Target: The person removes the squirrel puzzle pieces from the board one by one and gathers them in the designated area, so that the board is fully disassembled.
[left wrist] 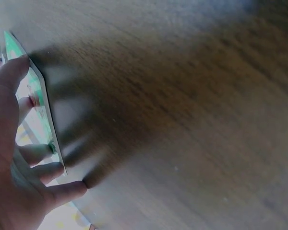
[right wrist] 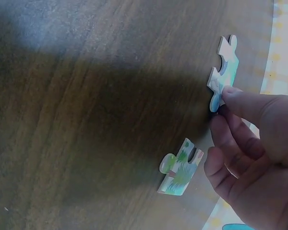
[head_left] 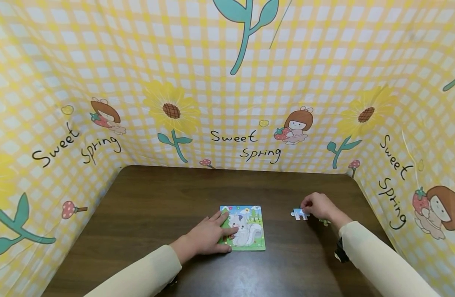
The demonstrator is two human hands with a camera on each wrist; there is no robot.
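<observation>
A square jigsaw puzzle (head_left: pixel 252 240) with a white squirrel-like animal on a green and blue scene lies on the table. My left hand (head_left: pixel 209 234) rests over its left side, fingers spread, fingertips on the picture and its edge. Off to the right, my right hand (head_left: pixel 321 205) pinches a light-blue puzzle piece (right wrist: pixel 229 72) between thumb and fingers at one end. Close below that hand, a green puzzle piece (right wrist: pixel 180 168) with a rounded tab lies on the table; in the head view the hand and wrist partly hide it.
The dark brown wooden table (head_left: pixel 168 194) is walled on the left, back and right by yellow checked cloth (head_left: pixel 227 103) with printed flowers and lettering. Shadows of both hands fall on the tabletop.
</observation>
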